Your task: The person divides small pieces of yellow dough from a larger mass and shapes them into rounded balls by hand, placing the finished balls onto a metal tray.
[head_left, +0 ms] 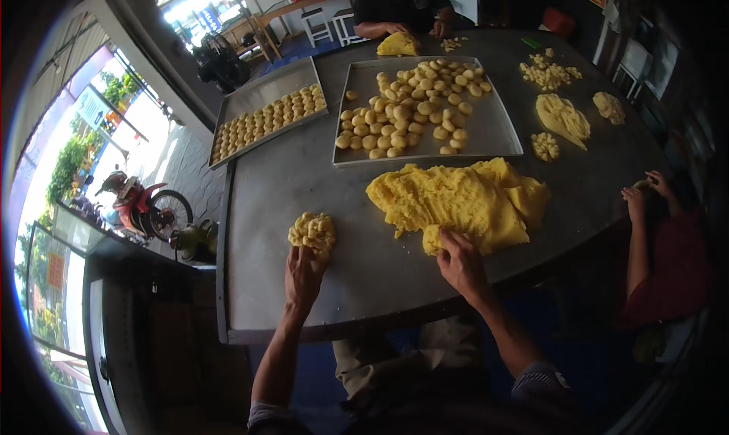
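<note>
On a grey worktop (277, 188), just in front of a metal tray (497, 139) of round pieces (401, 112), lay a mass of yellow dough (463, 200), where the right hand (460, 266), fingers curled in, held a small lump (431, 240) at its near edge, apparently portioning it off. The left hand (304, 278), fingers drawn together, touched a pile of pale pieces (312, 228); whether it gripped one could not be told. The next move seemed to call for pulling the lump free.

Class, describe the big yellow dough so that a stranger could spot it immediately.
On the grey table, find the tray of scattered dough balls. The big yellow dough lies just nearer the camera, the right hand at its front edge; it dwarfs the other yellow lump across the table.
</note>
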The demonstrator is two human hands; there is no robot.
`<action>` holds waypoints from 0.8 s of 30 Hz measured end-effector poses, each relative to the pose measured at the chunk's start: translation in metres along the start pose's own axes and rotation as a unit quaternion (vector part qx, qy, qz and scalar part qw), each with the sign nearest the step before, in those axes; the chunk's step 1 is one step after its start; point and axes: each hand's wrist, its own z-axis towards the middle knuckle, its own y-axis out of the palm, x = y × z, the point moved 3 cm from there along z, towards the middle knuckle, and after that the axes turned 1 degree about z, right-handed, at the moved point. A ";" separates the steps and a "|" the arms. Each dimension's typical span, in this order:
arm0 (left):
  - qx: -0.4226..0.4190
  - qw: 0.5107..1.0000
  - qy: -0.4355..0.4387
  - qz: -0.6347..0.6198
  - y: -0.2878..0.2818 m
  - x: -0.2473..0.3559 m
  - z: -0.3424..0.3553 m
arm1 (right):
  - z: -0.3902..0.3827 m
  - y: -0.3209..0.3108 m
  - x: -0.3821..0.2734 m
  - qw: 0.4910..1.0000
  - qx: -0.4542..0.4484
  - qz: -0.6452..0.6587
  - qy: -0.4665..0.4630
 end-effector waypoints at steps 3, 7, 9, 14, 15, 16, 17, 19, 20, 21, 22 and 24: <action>0.007 1.000 0.001 0.015 -0.019 -0.007 0.003 | 0.005 -0.001 -0.017 0.999 0.030 -0.033 -0.003; 0.038 0.936 -0.083 -0.341 0.003 -0.047 -0.015 | 0.007 0.003 0.005 0.998 -0.015 -0.046 -0.035; 0.051 0.904 -0.153 -0.396 -0.003 -0.073 -0.016 | 0.013 -0.004 0.005 0.999 -0.023 0.014 -0.041; 0.050 0.945 0.067 -0.315 -0.016 -0.064 0.000 | -0.012 0.011 -0.003 0.998 0.043 0.005 0.048; 0.054 0.942 0.068 -0.324 -0.018 -0.052 0.006 | -0.020 0.020 -0.002 0.994 0.091 -0.039 0.038; 0.058 0.940 0.063 -0.330 -0.021 -0.036 0.007 | -0.025 0.021 -0.006 0.988 0.133 -0.079 0.027; 0.063 0.938 0.057 -0.336 -0.023 -0.028 0.007 | -0.026 0.024 -0.008 0.983 0.156 -0.101 0.016; 0.119 0.933 0.069 -0.331 -0.018 -0.035 0.008 | -0.021 0.018 -0.021 0.970 0.197 -0.144 -0.007; 0.147 0.930 0.075 -0.328 -0.015 -0.039 0.008 | -0.017 0.020 -0.019 0.982 0.171 -0.075 0.022; 0.150 0.934 0.057 -0.319 -0.013 -0.039 0.009 | -0.015 0.022 -0.015 0.988 0.147 -0.008 0.053; 0.154 0.937 0.040 -0.310 -0.011 -0.039 0.010 | -0.013 0.025 -0.010 0.987 0.121 0.059 0.083; 0.145 0.951 0.042 -0.268 -0.008 -0.038 0.009 | -0.008 0.025 -0.008 0.991 0.102 0.036 0.072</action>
